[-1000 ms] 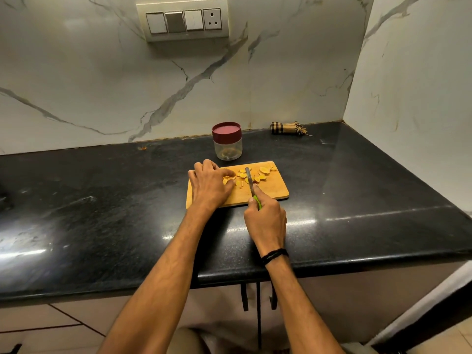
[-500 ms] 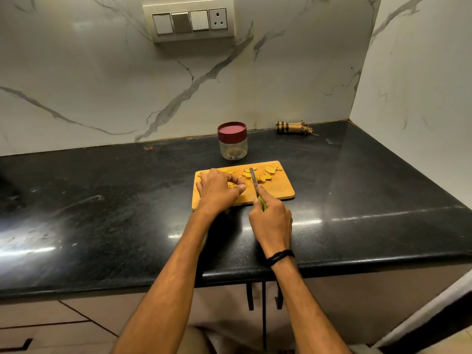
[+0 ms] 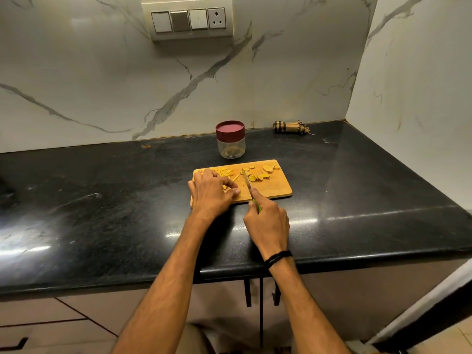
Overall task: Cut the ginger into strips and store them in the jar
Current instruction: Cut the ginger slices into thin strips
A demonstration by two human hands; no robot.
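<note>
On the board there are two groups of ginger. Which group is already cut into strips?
The ginger strips by the left hand; the pieces right of the knife are round slices.

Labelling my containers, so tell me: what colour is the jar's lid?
Maroon lid, clearest in the head view.

Black stone countertop [image 3: 102,213], marble wall behind. Wooden cutting board [image 3: 275,191] near the front edge. Left hand [image 3: 212,192] knuckles-up on the board's left part, fingers curled over a few ginger strips [image 3: 226,172]. Right hand [image 3: 268,222] gripped a green-handled knife [image 3: 246,181], blade pointing away, between the strips and the ginger slices [image 3: 263,173]. Jar [image 3: 231,146], red lid on, stood just behind the board.
</note>
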